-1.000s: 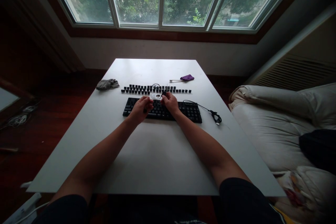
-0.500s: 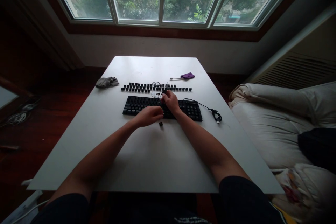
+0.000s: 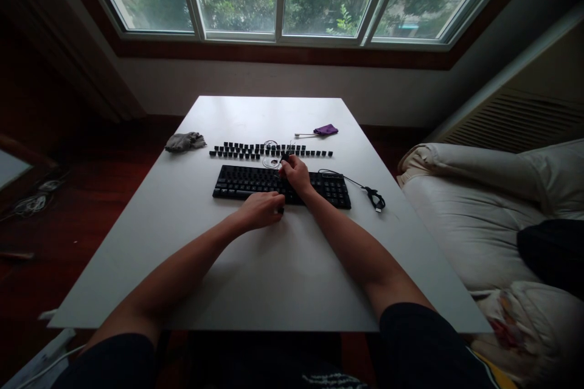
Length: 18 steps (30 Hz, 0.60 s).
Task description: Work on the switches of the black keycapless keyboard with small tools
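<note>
Head view: small black keycap (image 3: 280,211) pinched by left hand (image 3: 260,209), right hand (image 3: 297,175) clenched on small dark tool (image 3: 285,158); rows of loose black keycaps (image 3: 246,150) already laid beyond black computer keyboard (image 3: 241,182), many keys seemingly left on it

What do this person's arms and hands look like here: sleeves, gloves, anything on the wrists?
Short black sleeves, the left sleeve and right sleeve, leave both forearms bare. The left hand and right hand are ungloved; no watch, band or ring shows.

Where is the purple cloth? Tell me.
Head view: the purple cloth lies on the table's far right, just behind the keycap rows.
</note>
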Available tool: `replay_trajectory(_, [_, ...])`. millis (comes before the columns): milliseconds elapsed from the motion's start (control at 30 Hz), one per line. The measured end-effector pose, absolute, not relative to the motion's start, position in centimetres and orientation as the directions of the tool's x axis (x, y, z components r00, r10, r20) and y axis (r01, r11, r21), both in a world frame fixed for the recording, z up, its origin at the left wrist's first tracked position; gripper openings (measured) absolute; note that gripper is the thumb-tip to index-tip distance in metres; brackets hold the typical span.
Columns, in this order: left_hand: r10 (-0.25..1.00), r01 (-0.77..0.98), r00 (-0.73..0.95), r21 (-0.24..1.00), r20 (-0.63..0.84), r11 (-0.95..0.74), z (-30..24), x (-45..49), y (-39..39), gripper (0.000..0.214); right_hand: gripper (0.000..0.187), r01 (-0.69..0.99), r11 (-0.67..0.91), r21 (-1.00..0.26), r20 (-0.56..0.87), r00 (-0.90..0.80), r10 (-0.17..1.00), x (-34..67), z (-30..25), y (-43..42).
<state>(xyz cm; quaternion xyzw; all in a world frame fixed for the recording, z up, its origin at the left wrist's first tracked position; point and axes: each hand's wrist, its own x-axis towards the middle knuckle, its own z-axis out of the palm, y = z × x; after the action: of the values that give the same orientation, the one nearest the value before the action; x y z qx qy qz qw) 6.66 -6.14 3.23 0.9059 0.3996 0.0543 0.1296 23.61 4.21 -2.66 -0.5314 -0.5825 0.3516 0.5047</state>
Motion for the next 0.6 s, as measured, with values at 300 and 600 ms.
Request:
replay_trajectory(300, [0.739,0.662,0.660,0.361,0.133,-0.656,3.62,6.67,-5.98,0.015,0.024,0.265,0.195,-0.944,0.218,0.061,0.974,23.67,-2.62,4.02])
replay_trajectory(600, [0.716,0.584,0.664,0.448,0.218,-0.677,3.03,6.40,-5.47,0.018,0.022,0.251,0.207,-0.945,0.230,0.064,0.971,23.65,-2.72,4.08])
